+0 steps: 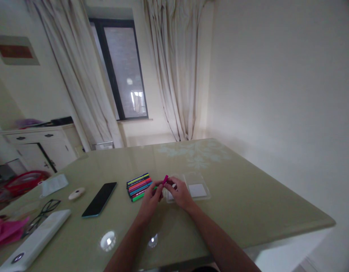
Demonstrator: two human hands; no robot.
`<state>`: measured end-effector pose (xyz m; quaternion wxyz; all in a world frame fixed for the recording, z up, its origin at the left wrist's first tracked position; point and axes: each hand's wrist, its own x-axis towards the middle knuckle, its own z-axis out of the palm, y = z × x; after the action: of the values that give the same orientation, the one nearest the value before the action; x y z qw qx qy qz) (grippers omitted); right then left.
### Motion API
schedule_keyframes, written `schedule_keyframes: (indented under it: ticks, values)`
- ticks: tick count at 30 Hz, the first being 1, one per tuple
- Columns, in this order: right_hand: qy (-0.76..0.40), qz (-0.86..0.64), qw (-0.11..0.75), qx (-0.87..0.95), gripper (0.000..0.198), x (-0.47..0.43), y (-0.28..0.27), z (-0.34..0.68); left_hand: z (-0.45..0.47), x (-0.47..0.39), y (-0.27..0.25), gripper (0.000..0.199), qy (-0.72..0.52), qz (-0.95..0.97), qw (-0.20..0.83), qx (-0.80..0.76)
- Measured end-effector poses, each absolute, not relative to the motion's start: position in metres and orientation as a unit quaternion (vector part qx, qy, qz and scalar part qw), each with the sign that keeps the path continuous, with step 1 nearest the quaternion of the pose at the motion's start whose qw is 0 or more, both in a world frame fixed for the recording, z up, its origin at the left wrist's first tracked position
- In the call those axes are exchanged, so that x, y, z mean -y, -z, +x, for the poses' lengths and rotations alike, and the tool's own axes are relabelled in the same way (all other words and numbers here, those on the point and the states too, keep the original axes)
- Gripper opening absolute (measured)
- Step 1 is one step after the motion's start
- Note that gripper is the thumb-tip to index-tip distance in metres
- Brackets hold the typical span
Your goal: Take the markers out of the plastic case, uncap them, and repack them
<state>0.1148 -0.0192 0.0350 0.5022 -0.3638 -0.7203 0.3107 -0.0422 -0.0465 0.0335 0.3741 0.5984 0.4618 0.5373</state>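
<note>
Both hands meet above the middle of the table, fingers closed around a magenta marker (165, 179). My left hand (152, 195) pinches it from the left, and my right hand (178, 191) grips it from the right. Only its upper end shows; the fingers hide the rest. Just left of my left hand lies a row of coloured markers (139, 185), several of them side by side. Under and beyond my right hand rests a clear plastic case (207, 185), opened flat, with a white card (197, 190) inside.
A black phone (99, 200), a round pale object (76, 193), a face mask (54, 185), eyeglasses (50, 206) and a long white device (38, 238) lie on the left of the table (242, 211). The wall borders its right side.
</note>
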Motion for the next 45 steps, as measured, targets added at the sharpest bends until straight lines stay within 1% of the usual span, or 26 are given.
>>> schedule_keyframes:
  ticks: [4,8,14,19,29,32,38,43,45]
  values:
    - [-0.402,-0.353,0.540,0.650,0.021,0.013,-0.032,0.117,-0.042,0.049,-0.037,0.048,-0.544,0.591,0.385,-0.454]
    - [-0.487,-0.320,0.550,0.598,0.027,0.009,-0.029,0.118,-0.042,0.049,-0.036,0.039,-0.545,0.593,0.381,-0.455]
    - [-0.526,-0.314,0.614,0.498,0.032,0.003,-0.034,0.123,-0.043,0.049,-0.034,0.037,-0.539,0.610,0.364,-0.453]
    - [-0.581,-0.283,0.610,0.459,0.040,0.004,-0.038,0.129,-0.047,0.049,-0.032,0.029,-0.559,0.622,0.310,-0.453]
    - [-0.603,-0.240,0.597,0.472,0.040,0.008,-0.038,0.129,-0.053,0.049,-0.034,0.018,-0.607,0.628,0.163,-0.458]
    - [-0.602,-0.241,0.595,0.475,0.040,0.009,-0.040,0.129,-0.052,0.052,-0.037,0.018,-0.603,0.635,0.145,-0.461]
    - [-0.600,-0.249,0.599,0.469,0.038,0.013,-0.045,0.130,-0.047,0.057,-0.039,0.024,-0.584,0.653,0.130,-0.464]
    - [-0.604,-0.245,0.626,0.427,0.035,0.009,-0.044,0.130,-0.049,0.057,-0.038,0.028,-0.575,0.659,0.100,-0.474]
    - [-0.606,-0.245,0.636,0.409,0.035,0.007,-0.043,0.130,-0.050,0.055,-0.037,0.027,-0.572,0.658,0.110,-0.477]
